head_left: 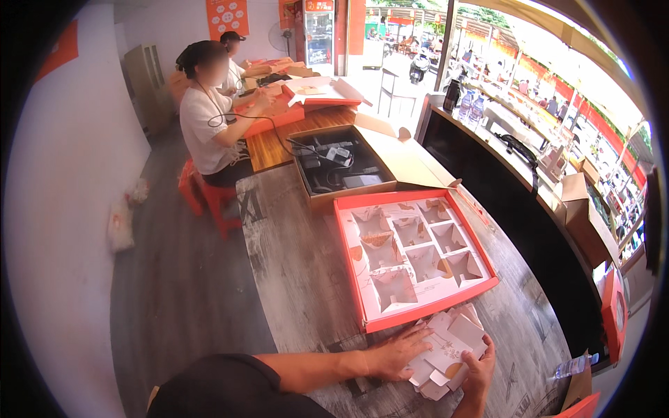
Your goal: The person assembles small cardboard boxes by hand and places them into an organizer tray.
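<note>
Near the table's front edge lies a loose stack of pale pink printed cardboard pieces [446,346], with cut tabs and flaps sticking out. My left hand [398,354] rests along the stack's left side, its fingers stretched out over the edge. On the right, my right hand [479,367] grips the stack, thumb on top and fingers curled round its side. Just beyond both hands sits a shallow red-rimmed box [431,315]. Its pale printed insert [397,217] has several square recesses, and no contents show in them.
Behind the red box stands an open brown carton [380,187] holding cables and small devices. Two people [209,118] work with red boxes [275,115] at a wooden table farther off. A plastic bottle [575,366] lies at right, below a counter [488,132].
</note>
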Tool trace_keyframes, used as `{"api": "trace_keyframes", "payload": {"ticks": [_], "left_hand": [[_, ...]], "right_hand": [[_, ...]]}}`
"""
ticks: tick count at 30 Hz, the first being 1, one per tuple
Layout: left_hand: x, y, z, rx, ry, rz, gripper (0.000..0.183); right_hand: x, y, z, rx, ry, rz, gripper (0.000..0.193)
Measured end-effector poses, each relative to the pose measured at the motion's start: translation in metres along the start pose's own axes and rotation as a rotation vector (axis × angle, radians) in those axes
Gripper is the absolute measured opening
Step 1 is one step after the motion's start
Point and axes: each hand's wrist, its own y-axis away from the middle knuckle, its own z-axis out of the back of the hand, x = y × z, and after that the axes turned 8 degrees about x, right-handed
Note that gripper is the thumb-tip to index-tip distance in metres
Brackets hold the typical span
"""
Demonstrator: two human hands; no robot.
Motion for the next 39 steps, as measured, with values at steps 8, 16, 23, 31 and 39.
{"api": "trace_keyframes", "payload": {"ticks": [8,16,23,31,39], "left_hand": [[0.002,0.003,-0.006,-0.053,0.056,-0.015,0.064],[-0.007,0.005,0.013,-0.038,0.033,-0.041,0.064],[-0.006,0.001,-0.002,-0.063,0.074,-0.103,0.066],[-0.025,-0.002,0.011,-0.08,0.205,-0.249,0.055],[-0.057,0.001,0.052,-0.079,0.882,-0.195,0.025]], "right_hand": [[0.018,0.008,-0.022,-0.03,0.217,0.048,0.084],[0.016,0.019,-0.012,-0.048,0.378,0.014,0.083],[0.032,0.069,0.07,-0.156,0.199,0.04,0.085],[0.052,0.09,0.113,-0.285,1.367,-0.321,0.082],[-0.025,0.099,0.216,-0.045,1.473,0.278,0.071]]}}
